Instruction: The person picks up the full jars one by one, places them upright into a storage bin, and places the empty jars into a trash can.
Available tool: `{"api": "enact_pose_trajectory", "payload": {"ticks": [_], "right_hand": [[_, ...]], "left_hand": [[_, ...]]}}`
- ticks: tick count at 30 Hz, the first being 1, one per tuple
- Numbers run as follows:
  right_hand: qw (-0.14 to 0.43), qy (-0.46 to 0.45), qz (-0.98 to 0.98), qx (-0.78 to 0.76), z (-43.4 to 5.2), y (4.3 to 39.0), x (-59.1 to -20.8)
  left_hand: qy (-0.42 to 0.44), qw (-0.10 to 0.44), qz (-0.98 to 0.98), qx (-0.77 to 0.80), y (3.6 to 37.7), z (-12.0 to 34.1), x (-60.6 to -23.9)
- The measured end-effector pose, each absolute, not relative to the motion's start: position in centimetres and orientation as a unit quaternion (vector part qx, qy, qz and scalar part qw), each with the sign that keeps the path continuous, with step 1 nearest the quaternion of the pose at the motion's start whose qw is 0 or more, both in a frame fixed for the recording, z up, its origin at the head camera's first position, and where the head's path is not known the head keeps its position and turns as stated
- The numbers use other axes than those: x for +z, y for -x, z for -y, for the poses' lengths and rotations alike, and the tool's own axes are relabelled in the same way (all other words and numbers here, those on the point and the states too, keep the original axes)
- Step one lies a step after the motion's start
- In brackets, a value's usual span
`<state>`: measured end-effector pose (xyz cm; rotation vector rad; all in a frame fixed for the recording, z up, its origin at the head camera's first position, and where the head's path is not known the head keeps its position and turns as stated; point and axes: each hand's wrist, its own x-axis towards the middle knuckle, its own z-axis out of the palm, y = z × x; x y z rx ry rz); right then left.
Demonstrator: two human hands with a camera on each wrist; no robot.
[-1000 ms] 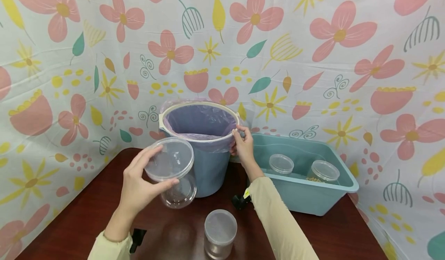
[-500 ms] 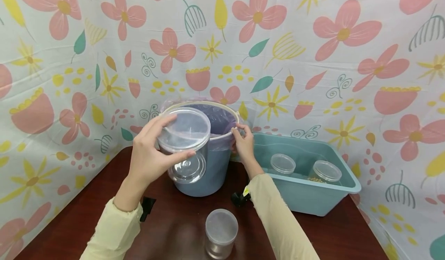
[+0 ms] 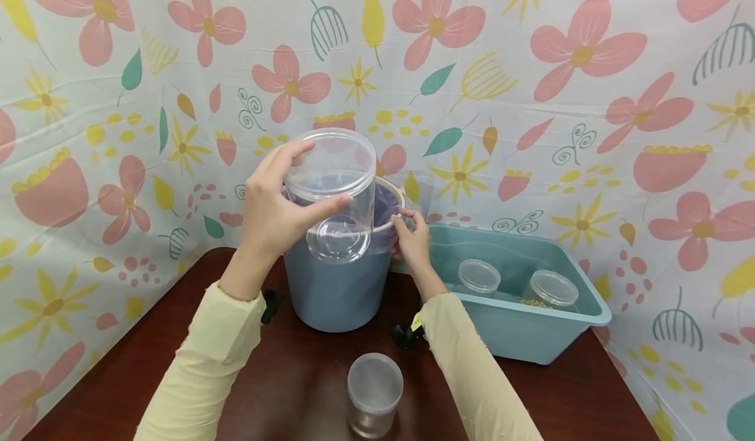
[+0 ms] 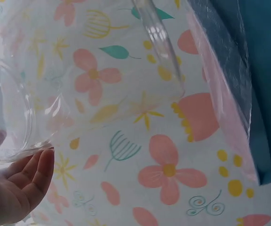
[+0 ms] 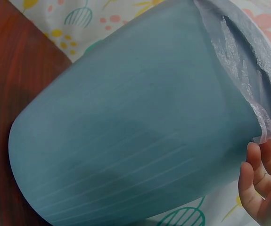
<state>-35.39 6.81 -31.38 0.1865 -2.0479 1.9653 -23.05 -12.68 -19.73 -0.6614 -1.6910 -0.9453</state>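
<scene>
My left hand (image 3: 277,208) grips a clear plastic jar (image 3: 333,192) by its lidded top and holds it in the air over the near rim of a blue bin (image 3: 336,284). The bin is lined with a pale purple bag (image 5: 248,80). In the left wrist view the jar (image 4: 78,75) fills the frame, with my fingertips (image 4: 34,176) curled on its rim. My right hand (image 3: 413,241) pinches the bin's right rim and the bag's edge; its fingers (image 5: 260,181) show at the bag's hem.
A small lidded jar (image 3: 374,395) stands on the dark wooden table (image 3: 118,382) in front of the bin. A teal tub (image 3: 531,333) at the right holds two more clear jars (image 3: 478,277). A floral cloth (image 3: 531,100) walls off the back and sides.
My left hand has lifted the clear jar from table height up and to the right, to above the bin's rim. The right hand has stayed on the rim.
</scene>
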Motion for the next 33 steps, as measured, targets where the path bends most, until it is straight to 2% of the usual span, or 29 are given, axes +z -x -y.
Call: {"api": "enact_pose_trajectory", "payload": {"ticks": [9,15,20,23,28,33], "right_hand": [[0.146,-0.055,0.716,0.68,-6.7,35.4,-31.4],[0.141,-0.058,0.712,0.685,-6.7,35.4,-31.3],[0.139,-0.059,0.706,0.692,-6.5,33.9,-29.9],[0.137,-0.056,0.706,0.692,-6.4,32.8,-29.1],[0.134,-0.054,0.704,0.696,-6.6,32.8,-29.3],[0.137,-0.058,0.703,0.696,-6.6,32.9,-29.3]], "left_hand": [[0.22,0.541,0.701,-0.409,26.3,11.9,-20.8],[0.162,0.525,0.745,-0.379,28.2,11.6,-22.7],[0.125,0.467,0.795,-0.367,29.4,11.5,-24.8],[0.109,0.413,0.831,-0.356,29.9,11.4,-26.1],[0.092,0.321,0.9,-0.278,30.4,11.0,-27.9],[0.095,0.282,0.933,-0.201,30.5,10.8,-28.3]]}}
